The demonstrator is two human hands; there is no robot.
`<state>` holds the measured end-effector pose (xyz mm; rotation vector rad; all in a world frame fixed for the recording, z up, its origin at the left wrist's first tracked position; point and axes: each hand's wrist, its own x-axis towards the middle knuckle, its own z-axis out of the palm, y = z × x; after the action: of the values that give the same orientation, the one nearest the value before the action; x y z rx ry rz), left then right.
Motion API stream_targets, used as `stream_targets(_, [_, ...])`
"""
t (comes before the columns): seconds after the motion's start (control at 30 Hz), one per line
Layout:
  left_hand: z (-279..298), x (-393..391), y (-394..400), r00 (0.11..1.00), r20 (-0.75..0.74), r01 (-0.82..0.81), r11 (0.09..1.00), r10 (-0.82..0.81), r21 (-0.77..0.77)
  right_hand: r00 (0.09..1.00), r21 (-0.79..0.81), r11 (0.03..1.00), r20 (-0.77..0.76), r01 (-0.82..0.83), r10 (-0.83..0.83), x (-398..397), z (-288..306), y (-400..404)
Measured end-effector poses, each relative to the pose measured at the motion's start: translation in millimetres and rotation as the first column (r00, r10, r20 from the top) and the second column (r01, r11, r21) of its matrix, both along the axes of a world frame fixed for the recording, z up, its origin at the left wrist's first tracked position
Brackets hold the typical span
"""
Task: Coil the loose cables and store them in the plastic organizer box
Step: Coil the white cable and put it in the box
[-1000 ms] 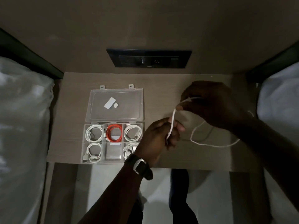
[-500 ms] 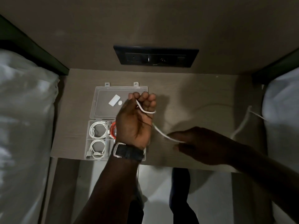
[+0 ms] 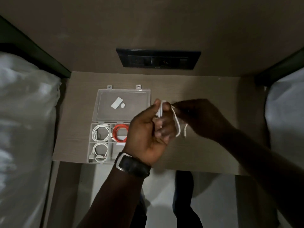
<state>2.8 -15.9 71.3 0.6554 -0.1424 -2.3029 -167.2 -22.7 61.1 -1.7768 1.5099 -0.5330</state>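
Observation:
My left hand (image 3: 151,130), palm up with a dark watch on the wrist, has a white cable (image 3: 177,127) wound around its fingers. My right hand (image 3: 200,118) pinches the same cable just right of the left fingertips; a short end dangles below. The clear plastic organizer box (image 3: 100,140) lies open on the small table, its lid (image 3: 122,104) folded back. Coiled white cables (image 3: 100,133) fill its left compartments and an orange coiled cable (image 3: 120,133) sits in the upper middle one. My left hand hides the box's right compartments.
The wooden table top (image 3: 205,155) stands between two white-sheeted beds (image 3: 24,129). A black socket panel (image 3: 158,60) is set in the wall behind. Floor and my legs show below the table's front edge.
My right hand rose from the table top to the left fingertips, carrying the cable over them. The long loose run to the right is gone; only a short end hangs.

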Motion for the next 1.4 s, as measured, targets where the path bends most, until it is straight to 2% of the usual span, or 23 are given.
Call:
stream_targets(0.1, [1.3, 13.2, -17.4, 0.960, -0.020, -0.279, 0.960, 0.278, -0.022, 0.972, 0.071, 0.978, -0.115, -0.196, 0.203, 10.3, -10.4, 29.9])
stream_targets(0.17, [-1.9, 18.8, -26.1, 0.922, 0.102, -0.367, 0.927, 0.373, -0.077, 0.950, 0.170, 0.941, -0.065, -0.291, 0.306, 14.0, -6.1, 44.8])
stream_targets(0.2, [-5.4, 17.9, -26.1, 0.901, 0.218, -0.353, 0.926, 0.376, -0.136, 0.929, 0.188, 0.919, -0.068, -0.346, 0.364, 14.1, 0.3, 47.2])
stream_targets(0.23, [-10.0, 14.5, -22.3, 0.854, 0.375, -0.291, 0.929, 0.360, -0.230, 0.901, 0.200, 0.896, -0.103, -0.396, 0.421, 11.8, 9.0, 44.7])
stream_targets(0.3, [-14.7, 3.4, -5.6, 0.663, 0.679, 0.034, 0.893, 0.316, -0.449, 0.860, 0.217, 0.867, -0.160, -0.448, 0.485, 4.5, 29.9, 30.4])
stream_targets(0.37, [-19.8, -4.7, 10.1, 0.529, 0.799, 0.377, 0.765, 0.284, -0.522, 0.859, 0.146, 0.878, -0.187, -0.455, 0.476, -2.0, 49.1, 12.2])
stream_targets(0.4, [-20.6, -5.6, 13.7, 0.522, 0.821, 0.439, 0.752, 0.231, -0.491, 0.874, 0.092, 0.894, -0.191, -0.438, 0.448, -5.3, 54.9, 2.9])
stream_targets(0.47, [-18.6, -5.9, 15.7, 0.625, 0.776, 0.386, 0.832, 0.082, -0.399, 0.913, 0.001, 0.926, -0.167, -0.376, 0.371, -11.2, 59.0, -14.1])
stream_targets(0.53, [-13.4, -5.5, 15.7, 0.742, 0.667, 0.313, 0.915, -0.068, -0.255, 0.960, -0.033, 0.961, -0.069, -0.275, 0.273, -16.3, 50.1, -26.1])
stream_targets(0.6, [-5.8, -1.0, 11.2, 0.889, 0.431, 0.223, 0.969, -0.157, -0.108, 0.985, 0.020, 0.988, 0.078, -0.155, 0.153, -16.9, 31.0, -30.7])
stream_targets(0.67, [-0.3, 7.1, 1.1, 0.986, 0.145, 0.085, 0.996, -0.080, -0.024, 0.987, 0.091, 0.992, 0.147, -0.085, 0.071, -13.9, 8.1, -23.8])
stream_targets(0.73, [2.8, 14.7, -7.1, 0.996, -0.037, -0.081, 0.997, 0.081, 0.011, 0.986, 0.155, 0.982, 0.137, -0.112, 0.091, -5.7, -13.3, -3.1])
stream_targets(0.8, [1.9, 17.4, -13.0, 0.964, -0.065, -0.256, 0.965, 0.259, 0.051, 0.972, 0.238, 0.950, 0.168, -0.202, 0.165, 8.1, -30.0, 27.0])
stream_targets(0.87, [-1.0, 20.4, -18.6, 0.915, 0.034, -0.403, 0.915, 0.402, 0.037, 0.952, 0.346, 0.896, 0.224, -0.279, 0.210, 23.2, -38.1, 59.5])
stream_targets(0.93, [-5.0, 26.1, -23.4, 0.860, 0.230, -0.447, 0.890, 0.455, -0.087, 0.931, 0.385, 0.854, 0.238, -0.351, 0.275, 28.9, -34.8, 83.1])
stream_targets(0.97, [-8.1, 29.7, -24.0, 0.814, 0.368, -0.408, 0.894, 0.449, -0.187, 0.919, 0.362, 0.850, 0.240, -0.382, 0.311, 26.8, -28.3, 88.4])
stream_targets(1.03, [-14.6, 33.8, -18.8, 0.670, 0.639, -0.166, 0.915, 0.378, -0.367, 0.917, 0.302, 0.868, 0.190, -0.394, 0.350, 14.1, -10.7, 84.4])
stream_targets(1.07, [-16.4, 32.8, -12.9, 0.606, 0.730, 0.005, 0.916, 0.316, -0.401, 0.927, 0.274, 0.885, 0.121, -0.376, 0.356, 4.9, -2.0, 77.5])
stream_targets(1.13, [-19.3, 25.5, 3.6, 0.551, 0.817, 0.314, 0.865, 0.170, -0.392, 0.943, 0.192, 0.928, -0.032, -0.320, 0.332, -13.2, 14.4, 59.9])
stream_targets(1.2, [-21.1, 16.3, 19.4, 0.558, 0.828, 0.476, 0.793, 0.063, -0.381, 0.952, 0.047, 0.962, -0.136, -0.270, 0.274, -25.8, 29.6, 39.8])
stream_targets(1.3, [-17.1, 2.5, 31.9, 0.653, 0.755, 0.474, 0.806, -0.052, -0.354, 0.965, -0.159, 0.957, -0.134, -0.244, 0.224, -35.3, 37.4, 12.9])
stream_targets(1.33, [-15.6, -0.5, 33.0, 0.706, 0.701, 0.453, 0.827, -0.104, -0.333, 0.975, -0.193, 0.957, -0.089, -0.218, 0.205, -36.3, 34.5, 5.3])
stream_targets(1.4, [-11.7, -2.7, 33.5, 0.814, 0.543, 0.408, 0.867, -0.203, -0.287, 0.992, -0.143, 0.987, 0.093, -0.070, 0.084, -33.5, 24.4, -6.2])
